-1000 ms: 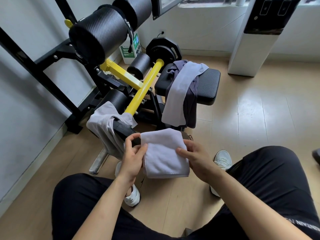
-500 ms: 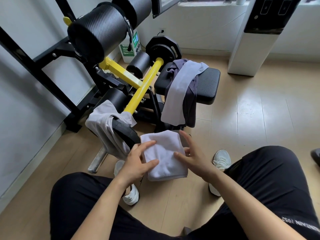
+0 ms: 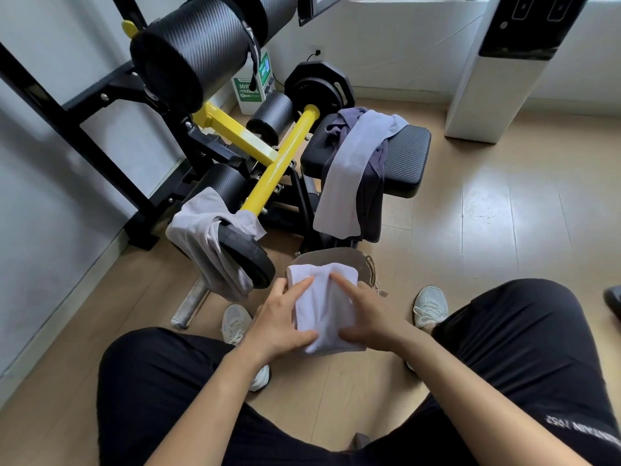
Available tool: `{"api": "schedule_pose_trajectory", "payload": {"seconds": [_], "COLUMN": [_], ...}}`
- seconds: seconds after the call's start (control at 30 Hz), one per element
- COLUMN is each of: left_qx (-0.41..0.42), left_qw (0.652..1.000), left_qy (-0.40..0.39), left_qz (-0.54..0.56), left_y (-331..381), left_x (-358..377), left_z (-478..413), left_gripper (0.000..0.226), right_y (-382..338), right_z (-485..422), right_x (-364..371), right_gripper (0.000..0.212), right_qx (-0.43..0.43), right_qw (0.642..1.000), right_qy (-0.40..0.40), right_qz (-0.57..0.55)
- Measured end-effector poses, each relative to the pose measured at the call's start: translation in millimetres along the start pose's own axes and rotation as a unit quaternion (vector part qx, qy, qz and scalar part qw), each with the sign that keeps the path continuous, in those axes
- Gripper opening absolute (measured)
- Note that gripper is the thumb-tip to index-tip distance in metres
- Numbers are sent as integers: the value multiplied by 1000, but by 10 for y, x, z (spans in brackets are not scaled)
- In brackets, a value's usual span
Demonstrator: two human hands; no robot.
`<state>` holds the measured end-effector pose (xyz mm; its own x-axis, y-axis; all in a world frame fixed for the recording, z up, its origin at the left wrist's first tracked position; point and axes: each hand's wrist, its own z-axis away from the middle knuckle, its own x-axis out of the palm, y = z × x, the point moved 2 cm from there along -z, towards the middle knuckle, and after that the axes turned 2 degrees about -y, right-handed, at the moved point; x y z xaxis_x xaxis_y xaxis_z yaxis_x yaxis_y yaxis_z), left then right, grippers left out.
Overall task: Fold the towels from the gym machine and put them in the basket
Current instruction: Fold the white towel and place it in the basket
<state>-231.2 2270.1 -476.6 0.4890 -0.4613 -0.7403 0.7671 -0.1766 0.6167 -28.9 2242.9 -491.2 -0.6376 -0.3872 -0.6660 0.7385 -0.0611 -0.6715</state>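
A small white towel (image 3: 322, 307), folded narrow, is held between my knees. My left hand (image 3: 279, 321) grips its left side and my right hand (image 3: 366, 317) grips its right side, fingers pressed on top. A grey towel (image 3: 205, 243) hangs over the black weight plate (image 3: 248, 253) at the end of the yellow bar. On the black seat pad (image 3: 406, 159) of the gym machine lies a light lavender towel (image 3: 349, 176) over a dark purple one (image 3: 373, 196). No basket is in view.
A grey metal footplate (image 3: 339, 260) sits just behind the white towel. A steel bar end (image 3: 191, 304) lies on the wooden floor by my left shoe (image 3: 235, 321). A white tower appliance (image 3: 494, 72) stands at the back right. Large black foam rollers (image 3: 191, 48) overhang the upper left.
Both hands brought the white towel's sides inward, so it is narrower than before. The towel and hands shifted slightly lower and right. The towels on the machine have not moved.
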Motion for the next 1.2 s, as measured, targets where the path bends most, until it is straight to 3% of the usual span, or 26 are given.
{"api": "schedule_pose_trajectory", "payload": {"seconds": [0.23,0.4,0.5,0.6,0.73,0.83,0.9,1.07,1.2], "left_qx": [-6,-12,-24,-25,-22,-22,-18,-35,-59], "left_qw": [1000,998,993,987,989,981,970,941,926], "left_qy": [10,46,45,46,51,7,-8,-69,-96], "left_qz": [-22,43,110,149,138,195,240,329,361], "left_y": [42,26,17,48,50,33,20,-27,-58], "left_x": [117,5,-49,-72,-43,-36,-36,81,273], "left_z": [-8,-9,-9,15,30,22,21,29,-46], "left_gripper": [96,89,81,91,79,74,74,73,70], "right_y": [-133,-179,-196,-203,-189,-191,-170,-95,40], "right_z": [110,179,192,151,122,122,114,129,50], "right_x": [126,119,115,173,235,185,137,104,123], "right_gripper": [106,62,43,47,56,56,68,88,92], "right_qx": [-47,-31,-37,-72,-116,-127,-104,-70,-17], "right_qw": [994,979,967,955,962,958,951,907,899], "right_qy": [85,163,149,110,85,113,115,-37,-101], "right_qz": [55,-120,-203,-266,-230,-231,-267,-414,-427]}}
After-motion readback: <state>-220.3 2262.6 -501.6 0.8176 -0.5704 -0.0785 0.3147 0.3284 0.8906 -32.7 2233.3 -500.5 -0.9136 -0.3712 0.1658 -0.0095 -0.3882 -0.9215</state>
